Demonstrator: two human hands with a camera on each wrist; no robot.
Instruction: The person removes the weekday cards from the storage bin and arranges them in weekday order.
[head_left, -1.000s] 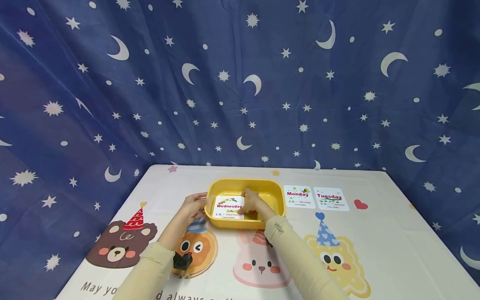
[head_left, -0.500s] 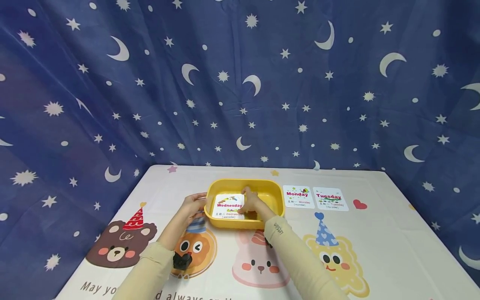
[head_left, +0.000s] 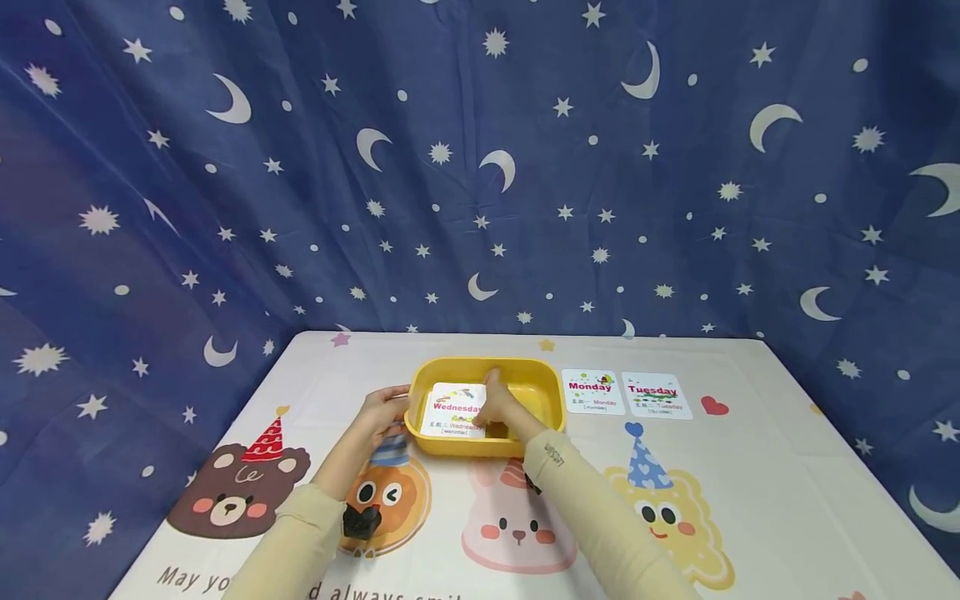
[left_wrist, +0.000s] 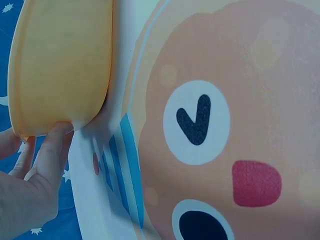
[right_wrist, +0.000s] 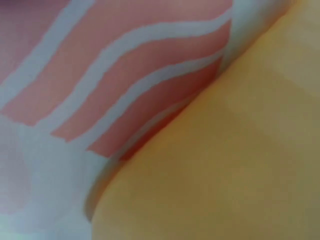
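A yellow plastic basin [head_left: 480,448] stands on the table in the head view. My left hand [head_left: 381,412] grips its left end; in the left wrist view, that hand [left_wrist: 37,192] has its fingertips against the basin's outer wall [left_wrist: 65,65]. Inside the basin, my right hand [head_left: 501,406] pinches the right edge of a white Wednesday card [head_left: 452,408], which leans with its far edge raised. Only the yellow basin wall [right_wrist: 225,160] and printed cloth fill the right wrist view, with the right hand out of sight there.
To the right of the basin lie a Monday card [head_left: 593,392] and a Tuesday card [head_left: 657,396], side by side and face up. Cartoon prints cover the white tablecloth [head_left: 780,467]. Behind the table hangs a blue curtain [head_left: 420,192] with moons and stars.
The Wednesday card's far edge has risen a little in my right hand. The left hand stays at the basin's end, and the head view has shifted slightly.
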